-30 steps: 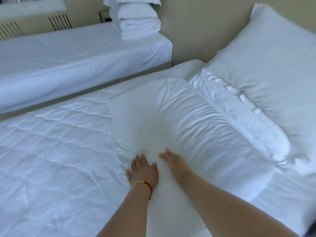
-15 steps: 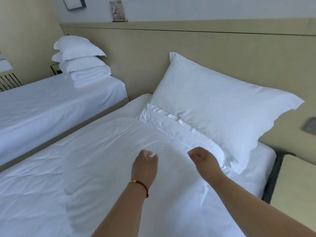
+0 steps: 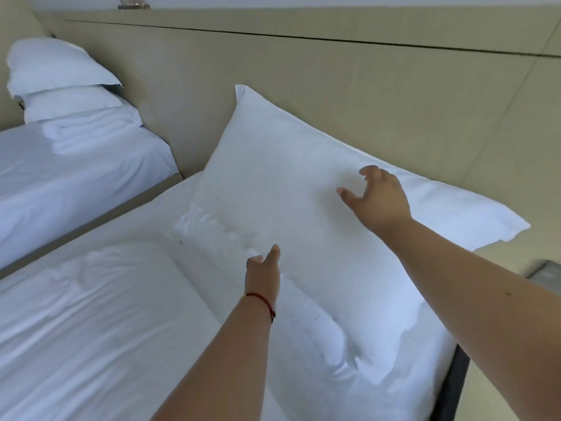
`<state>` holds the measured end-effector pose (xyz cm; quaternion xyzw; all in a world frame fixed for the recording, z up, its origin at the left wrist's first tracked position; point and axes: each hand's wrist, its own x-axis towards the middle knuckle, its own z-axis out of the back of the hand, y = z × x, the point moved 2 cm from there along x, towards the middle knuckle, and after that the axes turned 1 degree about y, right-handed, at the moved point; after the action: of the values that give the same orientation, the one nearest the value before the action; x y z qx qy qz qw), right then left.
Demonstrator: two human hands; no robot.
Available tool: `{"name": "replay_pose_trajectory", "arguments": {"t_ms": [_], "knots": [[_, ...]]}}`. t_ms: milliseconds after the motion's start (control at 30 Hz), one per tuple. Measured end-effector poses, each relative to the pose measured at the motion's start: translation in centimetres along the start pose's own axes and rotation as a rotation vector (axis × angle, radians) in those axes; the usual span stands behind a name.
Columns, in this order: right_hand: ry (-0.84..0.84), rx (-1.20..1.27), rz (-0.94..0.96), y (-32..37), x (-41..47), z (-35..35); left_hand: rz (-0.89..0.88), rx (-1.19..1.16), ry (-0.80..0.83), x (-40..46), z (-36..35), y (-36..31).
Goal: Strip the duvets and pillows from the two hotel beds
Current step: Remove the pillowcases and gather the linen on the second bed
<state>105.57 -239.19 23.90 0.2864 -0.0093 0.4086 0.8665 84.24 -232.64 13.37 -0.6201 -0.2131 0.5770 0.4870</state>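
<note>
Head view: a white pillow leans tilted against the headboard at the head end of the near bed, its lower edge resting on a second, flatter pillow that lies along the bed's head edge. The right hand reaches over the upper right part of the leaning pillow with fingers and thumb spread wide and slightly curled; it holds nothing, and whether the fingertips touch the cloth cannot be told. The left hand, with a red string at the wrist, is stretched toward the pillow's lower edge, the forefinger straight and the other fingers loosely bent; it grips nothing and seems just above the seam between the two pillows. Both forearms come in from the lower edge of the picture.

Left of the pillows, a folded white duvet lies rumpled on the same bed, running toward its foot. Beyond a narrow gap the far bed stands along the left side, with a stack of two pillows on folded linen at its head corner against the headboard. A dark strip of bed frame shows at the near bed's right edge, and a blurred grey thing sits past it at the right.
</note>
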Motion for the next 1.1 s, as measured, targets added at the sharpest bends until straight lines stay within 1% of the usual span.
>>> {"name": "replay_pose_trajectory", "arguments": {"t_ms": [133,200,333,433,467,567,667,833,1000,1100], "knots": [[0.066,-0.262,-0.065,-3.2,5.7,-2.3,0.209,-0.154,0.036,3.8,-3.6,1.3],[0.102,-0.339,-0.100,-4.2,7.6,-3.2,0.268,-0.219,0.088,5.0,-5.2,2.3],[0.203,-0.313,-0.130,-4.8,9.2,-4.2,0.274,-0.352,0.110,6.4,-8.0,4.3],[0.184,-0.302,-0.086,-5.1,8.4,-5.0,0.281,-0.466,0.113,6.0,-9.1,4.0],[0.175,-0.272,-0.089,-5.2,8.1,-5.0,0.274,-0.482,0.079,5.9,-9.1,3.7],[0.133,-0.139,-0.120,-4.7,7.8,-3.6,0.206,-0.398,-0.085,5.3,-8.1,1.7],[0.047,-0.010,-0.114,-2.0,7.1,-1.0,0.131,-0.404,-0.157,3.8,-5.5,-0.7],[-0.121,0.174,-0.044,6.4,4.0,3.4,-0.012,-0.385,-0.263,-0.6,2.0,-3.9],[-0.225,0.419,-0.014,14.4,-0.9,6.0,-0.232,-0.332,-0.444,-7.7,13.3,-8.4],[-0.191,0.595,0.024,20.1,-5.9,5.7,-0.333,-0.266,-0.607,-13.1,21.3,-9.6]]}}
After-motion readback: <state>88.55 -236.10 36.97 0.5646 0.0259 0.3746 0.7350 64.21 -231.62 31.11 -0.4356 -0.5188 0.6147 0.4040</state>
